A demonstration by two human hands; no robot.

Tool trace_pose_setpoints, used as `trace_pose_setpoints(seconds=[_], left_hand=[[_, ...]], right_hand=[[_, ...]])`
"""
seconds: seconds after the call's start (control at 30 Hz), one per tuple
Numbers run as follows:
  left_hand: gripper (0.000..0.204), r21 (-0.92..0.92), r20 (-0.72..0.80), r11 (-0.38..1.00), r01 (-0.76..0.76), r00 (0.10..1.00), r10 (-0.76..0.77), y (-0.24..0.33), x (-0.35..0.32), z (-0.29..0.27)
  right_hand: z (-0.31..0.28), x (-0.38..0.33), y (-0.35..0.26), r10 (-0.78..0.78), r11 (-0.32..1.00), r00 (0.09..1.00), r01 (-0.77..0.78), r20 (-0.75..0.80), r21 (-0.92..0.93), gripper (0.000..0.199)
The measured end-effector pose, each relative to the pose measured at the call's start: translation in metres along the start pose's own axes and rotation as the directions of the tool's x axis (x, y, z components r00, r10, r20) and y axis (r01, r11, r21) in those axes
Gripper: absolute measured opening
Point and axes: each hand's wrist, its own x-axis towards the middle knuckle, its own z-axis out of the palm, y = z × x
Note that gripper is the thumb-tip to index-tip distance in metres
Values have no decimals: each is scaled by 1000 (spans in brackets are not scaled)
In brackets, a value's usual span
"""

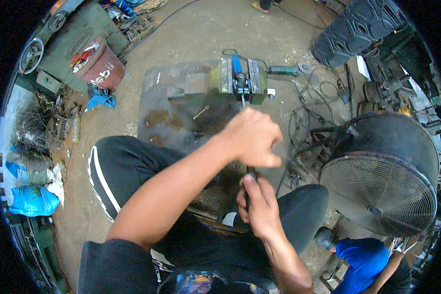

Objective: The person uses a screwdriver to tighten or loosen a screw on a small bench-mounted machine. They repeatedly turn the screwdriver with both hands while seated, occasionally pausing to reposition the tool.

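My left hand [252, 137] is closed in a fist around the middle of a long thin dark tool [250, 172]. My right hand [259, 206] grips the tool's dark handle, closer to my body. The tool's thin far end [243, 101] reaches a dark workpiece [241, 84] clamped in a green bench vise [257, 76]. The vise sits at the far edge of a stained steel plate [157, 105]. My left fist hides most of the tool's length. My knees in black trousers are on both sides of the plate.
A small bolt [201, 111] lies on the plate. Behind the vise lies an angle grinder [284, 71] with its cables. A large black fan [379, 179] stands to the right, a tyre [353, 32] at the far right. A red drum [103, 63] stands far left. A person in a blue shirt [362, 257] crouches at the lower right.
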Motion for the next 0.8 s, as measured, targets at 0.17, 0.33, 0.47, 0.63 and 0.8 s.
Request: trace_pose_setpoints(seconds=[0.17, 0.33, 0.47, 0.63, 0.8], left_hand=[[33, -13, 101, 999, -36, 994, 37, 0, -4, 11], [33, -5, -80, 1000, -14, 997, 14, -1, -8, 17], [32, -19, 38, 999, -26, 999, 27, 4, -10, 17], [36, -37, 5, 999, -3, 1000, 4, 10, -11, 19], [31, -5, -26, 999, -35, 999, 35, 10, -10, 19]], right_hand=[[0, 4, 27, 136, 988, 990, -133, -28, 82, 34], [-1, 5, 36, -8, 980, 997, -6, 71, 201, 40], [-2, 2, 37, 101, 969, 992, -114, 71, 219, 39], [-6, -3, 38, 113, 956, 988, -137, 105, 260, 39], [-7, -2, 38, 93, 939, 993, -113, 77, 324, 40]])
